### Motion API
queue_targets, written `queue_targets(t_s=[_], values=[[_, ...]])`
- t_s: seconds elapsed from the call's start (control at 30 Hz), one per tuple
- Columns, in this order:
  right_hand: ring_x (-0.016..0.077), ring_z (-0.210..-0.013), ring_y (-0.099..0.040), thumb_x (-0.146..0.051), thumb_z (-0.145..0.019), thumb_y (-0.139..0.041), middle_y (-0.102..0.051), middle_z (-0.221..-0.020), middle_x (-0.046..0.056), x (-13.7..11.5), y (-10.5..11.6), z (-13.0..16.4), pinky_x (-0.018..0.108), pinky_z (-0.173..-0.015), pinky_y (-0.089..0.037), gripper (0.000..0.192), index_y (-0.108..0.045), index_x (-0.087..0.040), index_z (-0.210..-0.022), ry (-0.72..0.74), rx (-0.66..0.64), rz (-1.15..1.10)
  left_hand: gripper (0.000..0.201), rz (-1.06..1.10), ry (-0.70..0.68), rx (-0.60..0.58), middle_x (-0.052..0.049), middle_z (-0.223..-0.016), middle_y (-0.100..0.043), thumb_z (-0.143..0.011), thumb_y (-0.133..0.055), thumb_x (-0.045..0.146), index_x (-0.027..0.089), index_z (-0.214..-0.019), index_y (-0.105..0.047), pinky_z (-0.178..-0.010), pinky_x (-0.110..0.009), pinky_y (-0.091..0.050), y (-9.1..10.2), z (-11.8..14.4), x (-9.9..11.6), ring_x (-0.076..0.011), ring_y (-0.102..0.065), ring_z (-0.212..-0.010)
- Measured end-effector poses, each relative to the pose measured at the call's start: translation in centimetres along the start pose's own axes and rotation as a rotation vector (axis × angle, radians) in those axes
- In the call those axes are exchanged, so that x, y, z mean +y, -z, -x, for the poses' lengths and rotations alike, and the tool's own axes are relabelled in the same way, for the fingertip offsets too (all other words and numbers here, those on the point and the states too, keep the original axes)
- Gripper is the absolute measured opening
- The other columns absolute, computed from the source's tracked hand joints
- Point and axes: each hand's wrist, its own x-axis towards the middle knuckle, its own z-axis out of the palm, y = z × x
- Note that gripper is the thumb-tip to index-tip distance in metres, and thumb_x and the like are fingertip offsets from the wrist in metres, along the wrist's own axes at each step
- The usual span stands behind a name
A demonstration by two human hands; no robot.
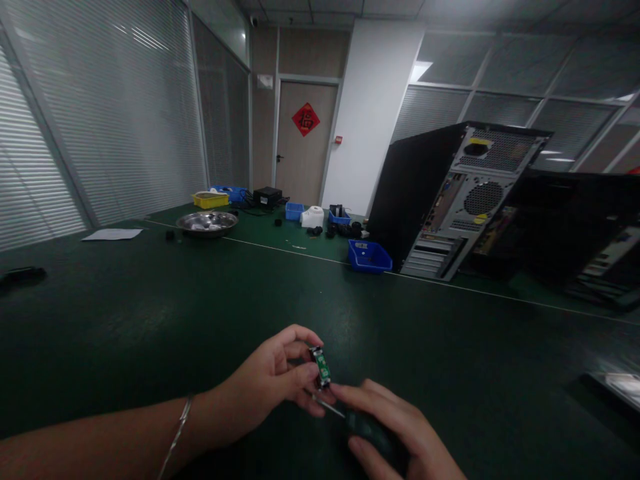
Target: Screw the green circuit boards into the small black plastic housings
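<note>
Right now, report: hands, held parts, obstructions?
Left hand pinching green circuit board. Right hand gripping dark-handled tool, shaft near board. Blue bin beyond, not blocking.

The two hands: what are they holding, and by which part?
Left hand: a small circuit-board module, by its upper end and left edge. Right hand: a screwdriver, by its dark handle.
</note>
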Motion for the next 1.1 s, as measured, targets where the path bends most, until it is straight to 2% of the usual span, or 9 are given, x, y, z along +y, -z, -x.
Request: queue_targets(t_s=[0.1, 0.2, 0.3, 0.43, 0.5, 0.57, 0.77, 0.97, 1.1], values=[[0.0206, -0.077, -0.07, -0.011, -0.082, -0.063, -0.073, -0.094, 0.006, -0.92, 0.18, -0.8, 0.028, -0.068, -0.056, 0.051, -0.06, -0.032, -0.128, 0.034, -0.028, -0.07, 0.034, -0.001, 0.011, -0.041, -0.003, -0.096, -0.059, -0.084, -0.066, 0.023, 0.018, -0.111, -0.046, -0.072, -0.033, -0.054, -0.07, 0.18, 0.18, -0.0154, -0.067, -0.078], [0.02, -0.081, -0.068, -0.01, -0.084, -0.061, -0.071, -0.097, 0.008, -1.24, 0.24, -0.97, 0.029, -0.071, -0.054, 0.047, -0.062, -0.029, -0.126, 0.061, -0.086, -0.099, 0.043, -0.033, 0.007, -0.079, -0.002, -0.099, -0.058, -0.079, -0.071, 0.018, 0.02, -0.114, -0.046, -0.071, -0.027, -0.05, 0.02, 0.28, 0.22, -0.0132, -0.063, -0.082], [0.0202, -0.082, -0.067, -0.009, -0.084, -0.06, -0.07, -0.097, 0.009, -1.15, 0.13, -0.81, 0.03, -0.072, -0.054, 0.045, -0.063, -0.029, -0.124, 0.069, -0.083, -0.103, 0.042, -0.076, -0.021, -0.091, -0.001, -0.102, -0.057, -0.08, -0.07, 0.016, 0.022, -0.115, -0.048, -0.069, -0.024, -0.046, 0.04, 0.33, 0.27, -0.0123, -0.059, -0.084], [0.0181, -0.079, -0.066, -0.006, -0.086, -0.057, -0.068, -0.093, 0.005, -0.95, -0.01, -0.56, 0.027, -0.069, -0.054, 0.05, -0.059, -0.033, -0.128, 0.046, 0.01, -0.089, 0.041, -0.176, -0.033, -0.086, -0.004, -0.112, -0.057, -0.085, -0.063, 0.017, 0.022, -0.123, -0.05, -0.09, -0.032, -0.042, -0.42, 0.62, 0.53, -0.0166, -0.056, -0.104], [0.0169, -0.08, -0.066, -0.006, -0.086, -0.056, -0.068, -0.094, 0.003, -0.87, 0.01, -0.44, 0.026, -0.07, -0.054, 0.054, -0.056, -0.037, -0.13, 0.033, 0.052, -0.076, 0.043, -0.24, -0.033, -0.069, -0.004, -0.11, -0.059, -0.088, -0.06, 0.018, 0.024, -0.128, -0.048, -0.096, -0.035, -0.039, -0.69, 0.84, 0.59, -0.0169, -0.055, -0.107], [0.0168, -0.083, -0.066, -0.006, -0.087, -0.056, -0.068, -0.095, 0.003, -0.78, 0.07, -0.36, 0.025, -0.071, -0.054, 0.053, -0.056, -0.037, -0.129, 0.019, 0.086, -0.056, 0.042, -0.292, -0.047, -0.04, -0.003, -0.104, -0.06, -0.088, -0.06, 0.02, 0.024, -0.128, -0.047, -0.094, -0.035, -0.041, -0.83, 1.0, 0.52, -0.0167, -0.057, -0.103], [0.0177, -0.084, -0.066, -0.012, -0.091, -0.052, -0.067, -0.094, 0.005, -0.69, 0.09, -0.49, 0.027, -0.074, -0.053, 0.039, -0.061, -0.029, -0.125, -0.091, 0.099, -0.047, 0.021, -0.34, -0.08, 0.054, -0.002, -0.088, -0.062, -0.088, -0.06, 0.026, 0.017, -0.107, -0.057, -0.072, -0.028, -0.049, -0.47, 0.77, 0.26, -0.0134, -0.06, -0.077], [0.0184, -0.081, -0.066, -0.014, -0.09, -0.056, -0.067, -0.091, 0.005, -0.75, 0.07, -0.75, 0.027, -0.071, -0.053, 0.037, -0.065, -0.029, -0.123, -0.116, 0.104, -0.044, 0.024, -0.315, -0.07, 0.141, -0.003, -0.082, -0.071, -0.086, -0.063, 0.023, 0.016, -0.109, -0.064, -0.078, -0.03, -0.051, -0.26, 0.45, 0.69, -0.0155, -0.065, -0.077], [0.018, -0.081, -0.066, -0.012, -0.09, -0.054, -0.067, -0.09, 0.005, -0.8, 0.11, -0.67, 0.027, -0.07, -0.053, 0.038, -0.065, -0.028, -0.123, -0.117, 0.086, -0.029, 0.025, -0.273, -0.069, 0.135, -0.004, -0.083, -0.073, -0.084, -0.065, 0.024, 0.016, -0.109, -0.065, -0.079, -0.031, -0.051, -0.25, 0.46, 0.64, -0.0163, -0.067, -0.079]])
